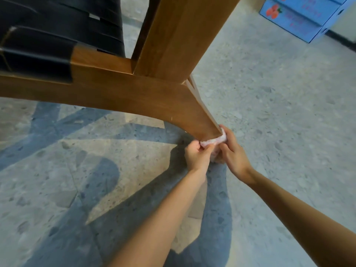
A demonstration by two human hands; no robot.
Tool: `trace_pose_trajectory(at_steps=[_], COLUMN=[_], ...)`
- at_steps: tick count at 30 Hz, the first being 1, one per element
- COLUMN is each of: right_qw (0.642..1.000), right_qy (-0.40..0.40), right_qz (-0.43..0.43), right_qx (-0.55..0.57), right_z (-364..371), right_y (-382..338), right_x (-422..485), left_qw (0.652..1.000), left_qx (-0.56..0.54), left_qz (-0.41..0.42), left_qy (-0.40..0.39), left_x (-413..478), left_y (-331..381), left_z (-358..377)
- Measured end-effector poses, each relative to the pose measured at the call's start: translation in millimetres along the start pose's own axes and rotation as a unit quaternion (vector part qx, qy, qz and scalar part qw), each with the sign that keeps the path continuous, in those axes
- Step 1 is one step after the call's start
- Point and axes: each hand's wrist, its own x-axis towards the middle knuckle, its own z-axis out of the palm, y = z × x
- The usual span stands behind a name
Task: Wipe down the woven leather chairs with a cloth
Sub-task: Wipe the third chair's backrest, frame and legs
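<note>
Head view. I see a grey speckled terrazzo floor crossed by shadows. Above it stands a brown wooden chair with black woven leather straps at upper left, one leg slanting down toward centre. Stacked blue cardboard boxes with red fruit prints sit at upper right, well apart from the chair. The left hand and right hand, fingers curled, both grip a small pale pink fluffy cloth, which wraps the leg's lower end, touching the wood.

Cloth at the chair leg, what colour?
It's a pale pink fluffy cloth; head view shows it best.
</note>
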Motion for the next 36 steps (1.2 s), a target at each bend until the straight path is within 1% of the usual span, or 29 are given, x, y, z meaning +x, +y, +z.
trace_pose_trajectory(at_steps=[3,5,8,10,12,14,17,21,22,25,26,28,31,33,34,36], right_qw=[0.999,1.0,0.998,0.993,0.984,0.976,0.966,0.945,0.937,0.912,0.904,0.895,0.886,0.9,0.91,0.925], right_qy=[-0.007,0.004,0.033,0.054,0.079,0.095,0.106,0.144,0.159,0.21,0.215,0.197,0.153,0.074,0.019,-0.082], right_qz=[0.03,0.015,-0.044,-0.101,-0.157,-0.196,-0.217,-0.258,-0.28,-0.35,-0.368,-0.398,-0.437,-0.424,-0.4,-0.348], right_qx=[0.01,-0.003,-0.011,-0.031,-0.027,0.017,0.097,0.141,0.132,0.049,0.03,0.023,-0.021,-0.076,-0.106,-0.129], right_z=[-5.7,-5.5,1.0,7.4,15.0,21.7,30.2,37.0,37.0,28.1,23.6,17.1,20.5,26.9,29.4,33.8], right_y=[-6.3,-14.1,-34.0,-55.5,-81.1,-106.9,-137.0,-157.1,-158.0,-157.1,-158.7,-169.1,-191.3,-203.2,-207.1,-208.4], right_x=[-1.1,-6.4,-13.7,-17.3,-20.3,-23.7,-30.5,-47.4,-51.2,-55.3,-55.1,-55.9,-60.1,-60.8,-59.3,-53.9], left_qw=[0.998,0.996,0.991,0.987,0.98,0.967,0.951,0.935,0.931,0.921,0.917,0.914,0.929,0.935,0.934,0.928], left_qx=[-0.056,-0.082,-0.126,-0.154,-0.186,-0.235,-0.273,-0.284,-0.279,-0.238,-0.231,-0.214,-0.138,-0.07,-0.038,0.001], left_qz=[-0.03,-0.026,-0.005,0.008,0.019,0.033,0.045,0.057,0.064,0.105,0.116,0.128,0.156,0.194,0.22,0.264], left_qy=[0.008,0.035,0.047,0.054,0.07,0.091,0.138,0.203,0.225,0.29,0.305,0.319,0.306,0.289,0.279,0.263], left_x=[-4.9,-13.3,-25.4,-35.3,-44.9,-54.5,-66.2,-80.6,-85.3,-100.7,-105.9,-114.5,-124.3,-131.4,-135.1,-142.3], left_y=[4.8,14.0,31.8,50.3,70.3,90.0,114.5,128.8,130.2,136.3,139.3,146.5,154.1,159.9,162.8,169.1], left_z=[0.6,-4.5,-19.7,-32.4,-45.5,-57.9,-73.5,-88.6,-93.5,-108.9,-114.2,-122.7,-132.2,-138.7,-142.5,-149.9])
